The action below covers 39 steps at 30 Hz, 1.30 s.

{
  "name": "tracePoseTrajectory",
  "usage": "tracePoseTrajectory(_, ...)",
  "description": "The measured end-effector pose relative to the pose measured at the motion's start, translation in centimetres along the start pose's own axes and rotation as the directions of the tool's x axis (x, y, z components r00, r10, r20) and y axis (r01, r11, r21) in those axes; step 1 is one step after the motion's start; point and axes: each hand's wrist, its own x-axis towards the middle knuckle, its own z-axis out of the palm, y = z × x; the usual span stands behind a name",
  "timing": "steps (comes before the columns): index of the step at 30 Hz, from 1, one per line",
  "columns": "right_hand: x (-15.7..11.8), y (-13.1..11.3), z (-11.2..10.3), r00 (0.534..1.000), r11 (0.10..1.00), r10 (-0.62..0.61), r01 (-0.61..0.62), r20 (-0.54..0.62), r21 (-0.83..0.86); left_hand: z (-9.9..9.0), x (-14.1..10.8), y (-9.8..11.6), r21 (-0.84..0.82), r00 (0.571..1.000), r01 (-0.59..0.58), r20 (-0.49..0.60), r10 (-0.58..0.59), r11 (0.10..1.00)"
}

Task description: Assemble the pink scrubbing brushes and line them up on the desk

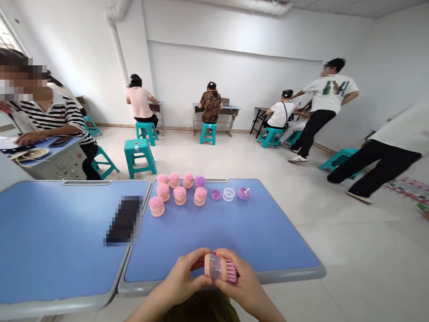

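Note:
Between my hands, near the table's front edge, lies a scrubbing brush [217,267] turned on its side. It has a peach base, a clear middle and pink bristles pointing right. My left hand [187,273] closes on the peach base end. Around the bristle end wraps my right hand [239,279]. Farther back stand several finished-looking pink brushes [180,196] with bristles up, and a purple brush [199,181]. To their right are a purple disc [216,194], a translucent white ring [229,194] and a purple bristle head [244,192] with a white stem upward.
The blue table [221,228] adjoins a second blue table [60,232] on the left, where a dark pixelated slab [124,221] lies. A teal stool [140,156] stands beyond. Several people sit at desks; two people stand at the right.

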Motion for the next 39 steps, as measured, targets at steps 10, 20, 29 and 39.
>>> tracePoseTrajectory(10, 0.8, 0.4, 0.6, 0.991, 0.964, -0.112, 0.127, 0.076, -0.234, -0.2, 0.4, -0.4, 0.612, 0.988, -0.146, 0.053, 0.144, 0.777)
tracePoseTrajectory(20, 0.4, 0.9, 0.0, 1.000, 0.974, 0.002, -0.005, -0.011, -0.226, -4.6, 3.5, -0.6, 0.649, 0.866, 0.346, -0.498, 0.035, 0.678)
tracePoseTrajectory(29, 0.8, 3.0, -2.4, 0.993, 0.970, -0.105, 0.090, -0.054, -0.224, -7.4, 6.0, -2.4, 0.653, 0.761, 0.537, -0.648, 0.026, 0.535)
tracePoseTrajectory(39, 10.3, 7.8, -10.5, 0.847, 0.948, 0.063, -0.215, -0.528, -0.232, -6.4, 3.7, -3.6, 0.627, 0.642, 0.509, -0.733, 0.225, 0.590)
